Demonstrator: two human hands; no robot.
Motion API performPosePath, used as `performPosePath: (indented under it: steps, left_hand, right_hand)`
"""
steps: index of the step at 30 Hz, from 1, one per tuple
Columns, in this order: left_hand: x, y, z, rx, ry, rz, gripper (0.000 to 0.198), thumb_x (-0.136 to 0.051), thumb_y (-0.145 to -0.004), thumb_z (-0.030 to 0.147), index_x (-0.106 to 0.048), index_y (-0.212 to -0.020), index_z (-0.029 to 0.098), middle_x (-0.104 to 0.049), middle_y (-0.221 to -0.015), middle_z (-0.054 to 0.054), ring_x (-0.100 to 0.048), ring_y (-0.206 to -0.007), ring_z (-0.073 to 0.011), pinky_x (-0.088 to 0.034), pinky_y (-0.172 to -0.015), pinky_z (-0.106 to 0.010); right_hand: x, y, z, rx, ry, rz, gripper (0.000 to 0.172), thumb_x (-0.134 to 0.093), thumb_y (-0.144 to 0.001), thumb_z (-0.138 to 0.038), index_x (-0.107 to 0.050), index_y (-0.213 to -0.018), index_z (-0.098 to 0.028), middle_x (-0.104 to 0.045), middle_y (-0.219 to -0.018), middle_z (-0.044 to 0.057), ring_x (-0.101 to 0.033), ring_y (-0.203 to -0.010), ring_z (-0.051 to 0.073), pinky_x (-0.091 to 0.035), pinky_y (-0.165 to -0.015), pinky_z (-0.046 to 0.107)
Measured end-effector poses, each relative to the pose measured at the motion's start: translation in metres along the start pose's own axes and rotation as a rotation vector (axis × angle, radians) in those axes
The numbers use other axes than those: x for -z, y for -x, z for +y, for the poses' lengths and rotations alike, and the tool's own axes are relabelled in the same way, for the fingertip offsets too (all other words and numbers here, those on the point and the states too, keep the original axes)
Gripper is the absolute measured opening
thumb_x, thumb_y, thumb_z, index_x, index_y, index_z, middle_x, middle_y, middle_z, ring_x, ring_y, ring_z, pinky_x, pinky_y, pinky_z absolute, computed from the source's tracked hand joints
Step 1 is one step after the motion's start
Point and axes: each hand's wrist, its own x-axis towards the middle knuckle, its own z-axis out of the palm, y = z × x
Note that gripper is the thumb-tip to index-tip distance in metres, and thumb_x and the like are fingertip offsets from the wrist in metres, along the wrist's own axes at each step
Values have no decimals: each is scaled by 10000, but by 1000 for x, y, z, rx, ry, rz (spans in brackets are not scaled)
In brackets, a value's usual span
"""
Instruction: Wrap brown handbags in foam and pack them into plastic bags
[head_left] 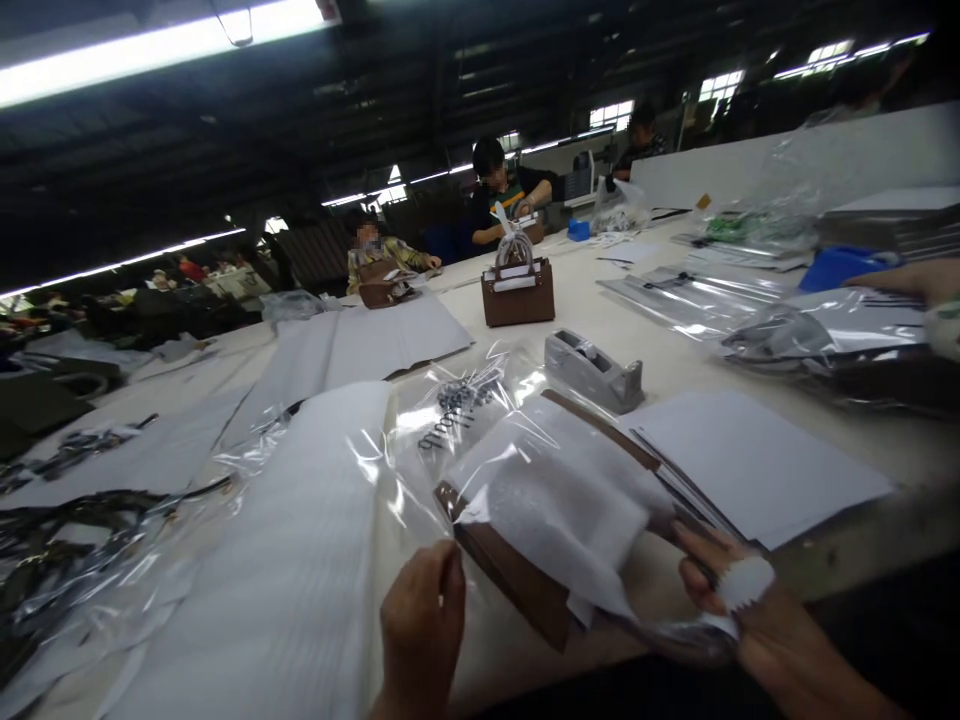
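In front of me lies a brown handbag (517, 575), partly covered by a white foam sheet (555, 480), inside a clear plastic bag (409, 500) with dark printing. My left hand (424, 620) is closed at the plastic bag's left side, its fingers pinched on the film. At the lower right, my right hand (739, 600) has its fingers curled at the plastic bag's near end, by the foam; the thumb side is partly hidden. A pale jagged-edged piece, like tape, sits on the back of that hand. A grey tape dispenser (592, 368) stands just beyond the handbag.
A stack of white foam sheets (300, 530) lies left, white paper (750, 460) right. Another brown handbag (517, 295) stands upright farther back. A co-worker's hand (911, 282) rests on a plastic-wrapped item (847, 330). Straps in plastic (82, 540) lie far left; people sit across the table.
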Motion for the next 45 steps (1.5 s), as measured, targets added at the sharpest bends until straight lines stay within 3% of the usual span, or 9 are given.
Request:
performPosePath:
  steps: [6,9,14,21,27,32,36,39,45]
  left_hand:
    - [14,7,20,-199,59,7,189,-498,-815,195,-493,-1000,160,-581,-832,-65,-572,-776,-161,-478,-671,-276]
    - [24,-31,43,-225,-86,53,505,-542,-779,375,-417,-1198,122,-501,-1150,-168,-481,-1066,-272,-427,-855,-426]
    - [-7,-114,91,-312,-261,-249,590,-513,-771,398,-368,-1284,146,-352,-1369,-131,-253,-1274,-328,-141,-1033,-572]
    - [-64,-157,102,-311,-283,-498,252,-410,-823,186,-609,-947,94,-628,-964,-152,-557,-965,-282,-346,-910,-506]
    - [-51,-155,96,-373,-277,-592,446,-502,-774,250,-461,-1206,143,-496,-1251,-132,-441,-1159,-278,-341,-949,-477]
    - [-43,-167,102,-386,-410,-693,308,-341,-766,10,-611,-857,125,-652,-895,-98,-614,-851,-224,-456,-779,-379]
    - [-61,-148,131,-490,-268,-621,291,-386,-766,26,-603,-911,156,-656,-911,-63,-626,-783,-204,-495,-660,-314]
    - [-73,-118,137,-628,-167,-344,321,-386,-771,30,-600,-985,139,-645,-1022,-83,-609,-903,-211,-496,-739,-326]
    - [-36,-52,83,-393,-241,108,435,-399,-837,165,-434,-1258,265,-414,-1340,-95,-392,-1217,-283,-193,-1022,-570]
  right_hand:
    - [-28,-3,2,8,-94,-47,346,-703,-639,-386,-512,-854,-193,-415,-433,-64,-255,-338,25,-158,-306,140]
    - [-34,-2,-1,25,-75,-68,343,-679,-670,-390,-524,-887,-173,-438,-448,-61,-280,-338,26,-167,-313,137]
    - [-38,0,-6,47,-75,-98,383,-666,-670,-400,-521,-925,-154,-446,-426,-67,-290,-324,19,-163,-320,123]
    - [-43,5,-14,53,-84,-97,401,-635,-674,-416,-528,-927,-124,-437,-382,-58,-301,-307,28,-158,-322,126]
    - [-39,-5,-15,32,-101,-146,418,-624,-659,-447,-528,-900,-119,-448,-373,-50,-291,-284,27,-125,-317,141]
    - [-34,-8,-17,26,-127,-159,433,-629,-627,-473,-517,-857,-122,-441,-351,-51,-269,-265,25,-106,-303,148]
    - [-38,-8,-13,2,-156,-176,510,-638,-594,-500,-508,-899,-112,-451,-336,-42,-278,-245,40,-122,-283,149]
    - [-37,-12,-2,-11,-199,-187,574,-659,-592,-516,-500,-963,-108,-453,-332,-39,-312,-245,60,-158,-278,147]
    - [-14,-15,15,-40,-432,-43,433,-761,-573,-360,-547,-900,-174,-457,-407,-61,-314,-312,32,-179,-302,118]
